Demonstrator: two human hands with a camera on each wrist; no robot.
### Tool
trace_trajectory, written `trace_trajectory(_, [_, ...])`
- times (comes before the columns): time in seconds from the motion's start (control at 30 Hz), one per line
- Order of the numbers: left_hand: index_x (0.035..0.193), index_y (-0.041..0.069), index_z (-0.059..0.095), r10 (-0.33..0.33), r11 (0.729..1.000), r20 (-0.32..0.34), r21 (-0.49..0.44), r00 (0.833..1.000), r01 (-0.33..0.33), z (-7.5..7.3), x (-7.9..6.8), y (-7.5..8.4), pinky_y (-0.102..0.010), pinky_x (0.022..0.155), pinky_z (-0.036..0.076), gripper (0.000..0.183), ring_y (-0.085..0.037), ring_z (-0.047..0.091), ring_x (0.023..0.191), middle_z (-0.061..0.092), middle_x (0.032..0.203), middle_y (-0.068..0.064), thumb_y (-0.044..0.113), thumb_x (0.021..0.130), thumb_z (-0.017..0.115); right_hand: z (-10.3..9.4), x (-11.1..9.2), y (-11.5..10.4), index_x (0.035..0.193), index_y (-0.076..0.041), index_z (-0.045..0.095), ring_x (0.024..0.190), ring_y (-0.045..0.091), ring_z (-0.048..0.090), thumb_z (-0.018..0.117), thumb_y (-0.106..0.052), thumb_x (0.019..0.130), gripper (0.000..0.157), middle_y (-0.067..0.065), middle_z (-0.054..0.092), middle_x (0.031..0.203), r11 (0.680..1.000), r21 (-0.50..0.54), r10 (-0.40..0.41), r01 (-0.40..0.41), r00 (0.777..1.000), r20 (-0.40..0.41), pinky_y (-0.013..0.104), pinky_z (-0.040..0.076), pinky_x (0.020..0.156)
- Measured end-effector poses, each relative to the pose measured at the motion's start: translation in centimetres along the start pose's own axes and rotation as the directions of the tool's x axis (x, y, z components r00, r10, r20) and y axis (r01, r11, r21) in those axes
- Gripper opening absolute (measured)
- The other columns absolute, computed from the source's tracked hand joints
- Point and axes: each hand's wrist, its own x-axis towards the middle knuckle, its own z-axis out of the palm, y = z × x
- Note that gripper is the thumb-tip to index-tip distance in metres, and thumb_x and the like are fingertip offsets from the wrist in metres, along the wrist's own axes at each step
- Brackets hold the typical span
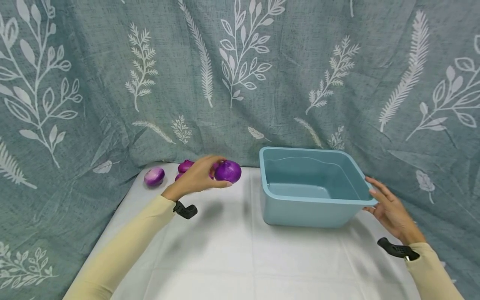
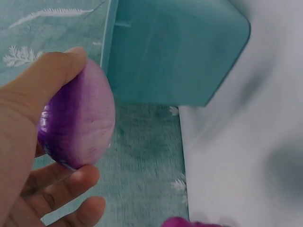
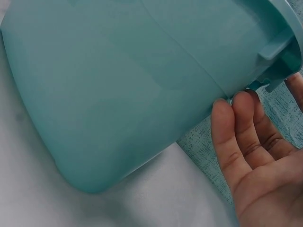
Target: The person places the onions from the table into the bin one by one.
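Closest to you are your two pale yellow sleeves (image 1: pixel 127 246), each with a black strap (image 1: pixel 185 210) by the wrist. Under them is the white table (image 1: pixel 225 254).

Your right hand (image 1: pixel 393 214) is at the right end of the blue tub (image 1: pixel 303 214). Its fingers are a bit spread, and their tips touch the outside, just under the rim. I cannot tell if the thumb presses on anything.

Your left hand (image 1: pixel 200 173) pinches a shiny purple onion (image 1: pixel 228 171) between the thumb and the fingers. The left wrist view shows two other fingers loose below it. The onion is up above the table, to the left of the tub and apart from it.

I think the step in hand is carrying this onion while your right hand keeps the tub steady. My guess is that the next move calls for taking the onion to the right, up over the rim, then low inside before you let go. It looks smooth and round, so it could slip or roll.

Farther back, a pale purple onion (image 1: pixel 154 177) sits alone near the table's left edge. Dark pink onions (image 1: pixel 185 166) are partly hidden behind your left hand, so I cannot count them. Behind everything hangs a blue-green leafy curtain (image 1: pixel 285 100).
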Motion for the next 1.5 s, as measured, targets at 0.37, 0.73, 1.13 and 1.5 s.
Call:
trace_trajectory(0.37, [0.142, 0.014, 0.058, 0.039, 0.998, -0.014, -0.049, 0.999, -0.039, 1.5, 2.9, 2.5, -0.034, 0.077, 0.053, 0.081, -0.017, 0.060, 0.092, 0.062, 0.125, 0.001, 0.056, 0.079, 0.085, 0.0, 0.1, 0.2, 0.165, -0.018, 0.025, 0.108, 0.012, 0.067, 0.045, -0.011, 0.111, 0.057, -0.007, 0.053, 0.140, 1.000, -0.002, -0.005, 0.005, 1.000, -0.019, 0.034, 0.058, 0.081])
trace_trajectory(0.73, [0.141, 0.011, 0.058, 0.114, 0.991, -0.025, -0.071, 0.993, -0.116, 3.8, 5.9, 5.1, -0.030, 0.074, 0.051, 0.077, -0.020, 0.060, 0.086, 0.060, 0.122, -0.001, 0.052, 0.081, 0.086, 0.0, -0.1, 0.1, 0.165, -0.021, 0.025, 0.107, 0.014, 0.067, 0.043, -0.013, 0.112, 0.057, -0.007, 0.048, 0.142, 1.000, 0.009, 0.005, -0.005, 1.000, -0.010, 0.033, 0.057, 0.079])
trace_trajectory(1.13, [0.145, 0.017, 0.055, 0.140, 0.990, 0.005, 0.019, 0.990, -0.140, 6.4, 7.1, 6.8, -0.025, 0.067, 0.051, 0.078, -0.014, 0.061, 0.084, 0.060, 0.126, -0.001, 0.056, 0.083, 0.082, 0.0, -0.1, 0.2, 0.165, -0.021, 0.025, 0.108, 0.014, 0.068, 0.043, -0.012, 0.112, 0.057, -0.006, 0.050, 0.141, 0.999, 0.032, 0.011, -0.011, 1.000, -0.001, 0.033, 0.058, 0.080])
trace_trajectory(1.5, [0.148, 0.018, 0.052, 0.161, 0.984, 0.046, 0.069, 0.986, -0.164, 7.2, 7.2, 6.9, -0.024, 0.070, 0.051, 0.080, -0.009, 0.060, 0.083, 0.061, 0.132, -0.001, 0.058, 0.085, 0.080, -0.1, -0.2, 0.1, 0.165, -0.023, 0.025, 0.109, 0.014, 0.068, 0.043, -0.011, 0.112, 0.058, -0.006, 0.053, 0.140, 0.999, 0.044, 0.011, -0.012, 1.000, 0.018, 0.034, 0.058, 0.081])
